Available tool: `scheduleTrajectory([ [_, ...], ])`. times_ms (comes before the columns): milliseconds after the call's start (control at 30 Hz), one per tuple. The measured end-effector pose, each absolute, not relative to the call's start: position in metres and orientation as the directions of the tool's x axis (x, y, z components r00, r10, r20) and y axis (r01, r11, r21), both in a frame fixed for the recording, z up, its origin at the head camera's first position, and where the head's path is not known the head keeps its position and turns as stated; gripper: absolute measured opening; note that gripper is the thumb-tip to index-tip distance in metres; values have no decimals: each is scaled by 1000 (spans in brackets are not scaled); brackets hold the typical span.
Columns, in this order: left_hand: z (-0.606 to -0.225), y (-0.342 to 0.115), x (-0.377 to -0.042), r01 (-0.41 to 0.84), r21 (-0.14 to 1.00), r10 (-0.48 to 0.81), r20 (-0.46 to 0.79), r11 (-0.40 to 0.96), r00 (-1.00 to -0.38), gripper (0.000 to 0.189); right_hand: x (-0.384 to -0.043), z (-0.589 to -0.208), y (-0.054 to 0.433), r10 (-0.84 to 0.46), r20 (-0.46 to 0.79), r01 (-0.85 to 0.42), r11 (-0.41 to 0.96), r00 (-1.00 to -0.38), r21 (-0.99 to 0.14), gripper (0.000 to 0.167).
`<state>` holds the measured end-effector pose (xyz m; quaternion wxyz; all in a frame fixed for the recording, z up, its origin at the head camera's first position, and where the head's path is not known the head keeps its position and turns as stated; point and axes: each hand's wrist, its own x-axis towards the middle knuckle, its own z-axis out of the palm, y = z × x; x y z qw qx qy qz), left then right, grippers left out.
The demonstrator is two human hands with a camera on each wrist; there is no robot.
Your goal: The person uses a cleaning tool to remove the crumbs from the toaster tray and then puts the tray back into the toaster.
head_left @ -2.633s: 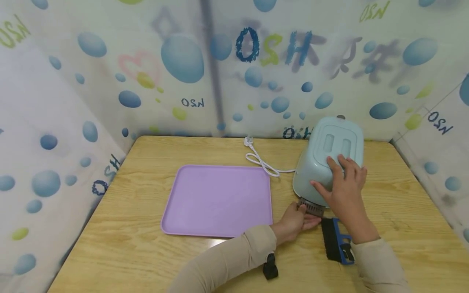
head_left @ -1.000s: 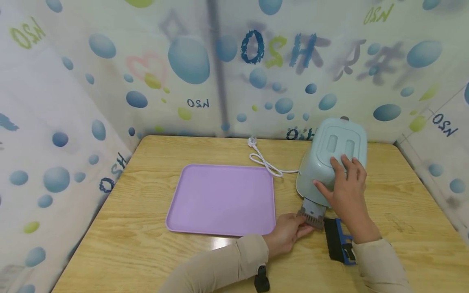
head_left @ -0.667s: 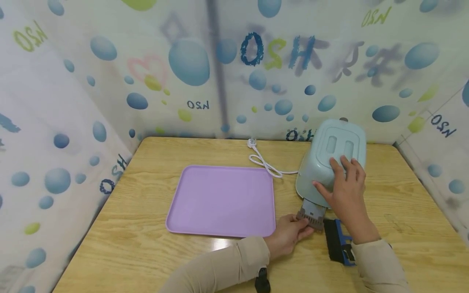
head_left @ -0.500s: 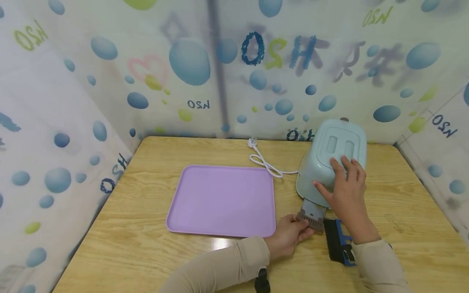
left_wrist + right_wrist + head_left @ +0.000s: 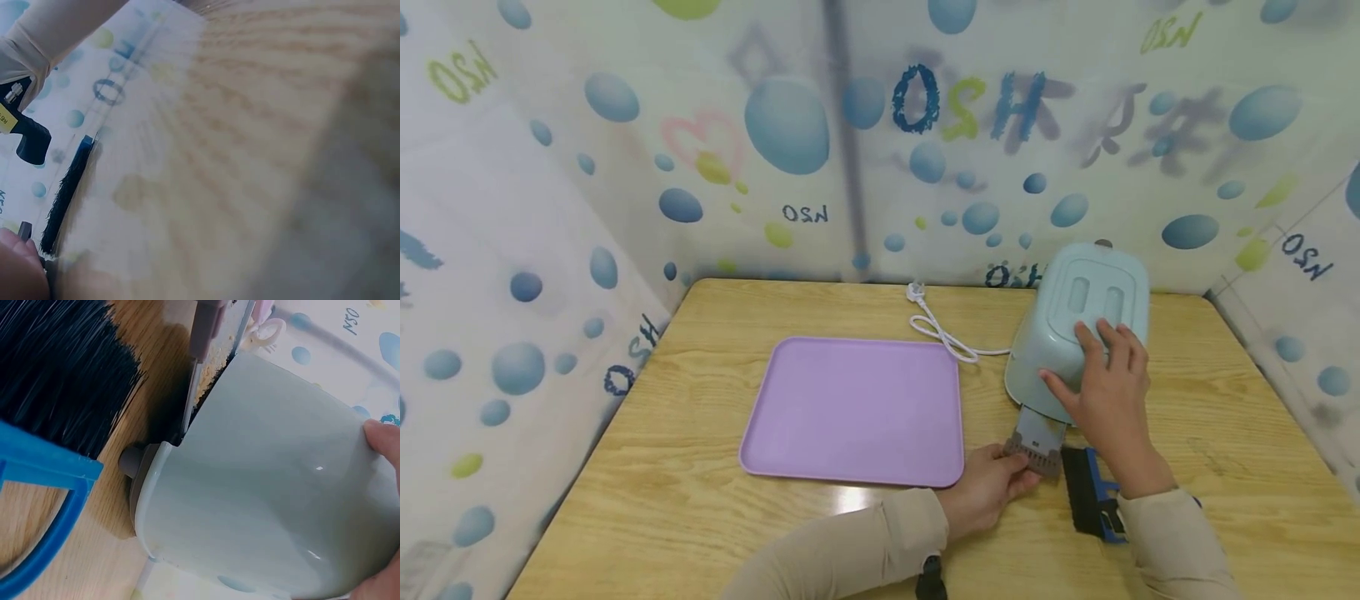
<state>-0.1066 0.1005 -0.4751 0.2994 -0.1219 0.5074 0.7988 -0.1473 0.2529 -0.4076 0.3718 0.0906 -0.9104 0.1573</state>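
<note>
A pale blue toaster (image 5: 1041, 350) stands at the right of the table. Its grey crumb tray (image 5: 1041, 427) sticks partway out at the base, still within the slot at its back end. My left hand (image 5: 985, 493) pinches the tray's brown front handle, thumb on top and fingers below. Brown crumbs (image 5: 217, 361) lie on the tray in the right wrist view. My right hand (image 5: 1114, 396) rests on the toaster's near top edge, fingers spread on the lid and thumb on the side. The left wrist view catches only a bit of hand (image 5: 19, 265) at its lower left corner.
A blue brush (image 5: 1084, 493) with black bristles lies right beside the crumb tray, near my right sleeve. Left of the toaster is a flat purple tray (image 5: 850, 408). The toaster's white cord (image 5: 951, 342) loops behind it. A patterned curtain (image 5: 700, 242) borders the table.
The crumb tray, almost fully in at first, has slid out toward me with my left hand, then crept slightly further. My right hand has stayed in place on the toaster.
</note>
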Motion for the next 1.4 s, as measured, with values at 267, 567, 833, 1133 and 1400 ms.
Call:
scheduleTrajectory([
  [267, -473, 95, -104, -617, 732, 378, -505, -289, -776, 16, -150, -407, 251, -53, 706, -292, 931, -706, -222, 88],
  [567, -468, 89, -97, -622, 725, 375, -511, -296, -773, 17, -150, -407, 250, -54, 692, -299, 924, -720, -239, 88],
  [833, -471, 83, -90, -633, 720, 384, -520, -283, -763, 13, -147, -408, 250, -54, 717, -295, 931, -695, -216, 89],
  [1133, -473, 74, -84, -644, 719, 426, -513, -262, -745, 18, -146, -408, 251, -58, 726, -305, 928, -685, -213, 89],
  [1400, -473, 61, -77, -648, 723, 461, -504, -237, -731, 21, -147, -407, 250, -62, 730, -320, 922, -681, -221, 88],
])
